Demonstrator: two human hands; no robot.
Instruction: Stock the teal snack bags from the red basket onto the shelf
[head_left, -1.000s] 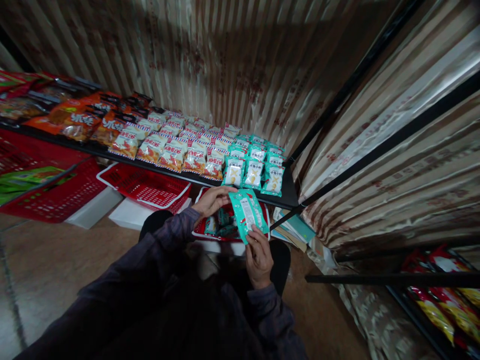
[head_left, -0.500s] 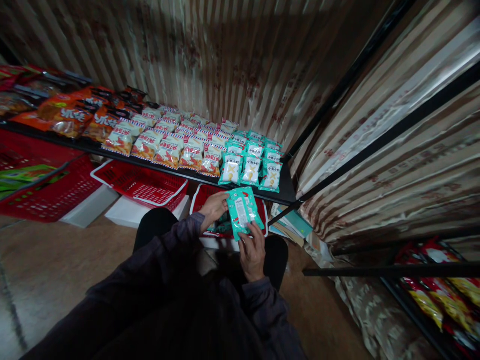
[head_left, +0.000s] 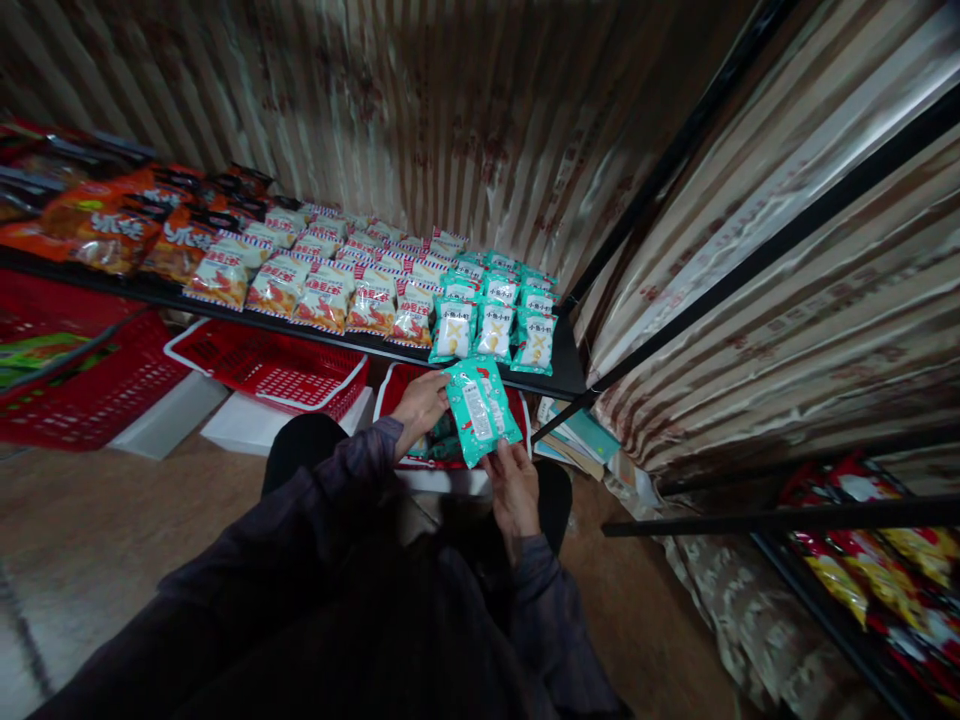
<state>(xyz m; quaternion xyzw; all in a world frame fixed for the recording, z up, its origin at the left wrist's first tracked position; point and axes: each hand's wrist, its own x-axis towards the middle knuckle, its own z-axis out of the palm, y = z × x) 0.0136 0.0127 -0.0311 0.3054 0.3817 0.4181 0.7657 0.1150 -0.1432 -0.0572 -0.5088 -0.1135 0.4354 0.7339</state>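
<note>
A teal snack bag (head_left: 478,408) is held over a red basket (head_left: 387,392), its printed back turned up. My left hand (head_left: 421,408) pinches the bag's upper left corner. At the lower right edge, the fingers of my right hand (head_left: 513,484) are closed on the same bag. Inside the basket lie more teal bags (head_left: 444,440), partly hidden by the held one. Just beyond, on the black shelf (head_left: 564,366), stand rows of matching teal and white bags (head_left: 493,328).
White and orange snack bags (head_left: 327,294) and larger orange bags (head_left: 112,236) fill the shelf leftward. Under it are another red basket (head_left: 285,372) and white boxes (head_left: 255,428). A black bar (head_left: 780,518) juts in at right. Flattened cardboard (head_left: 577,440) lies by the shelf's corner.
The view has shifted, so the shelf sits further left and slightly higher. Both hands keep hold of the teal bag, which has tilted slightly; my right hand's fingers have straightened a little.
</note>
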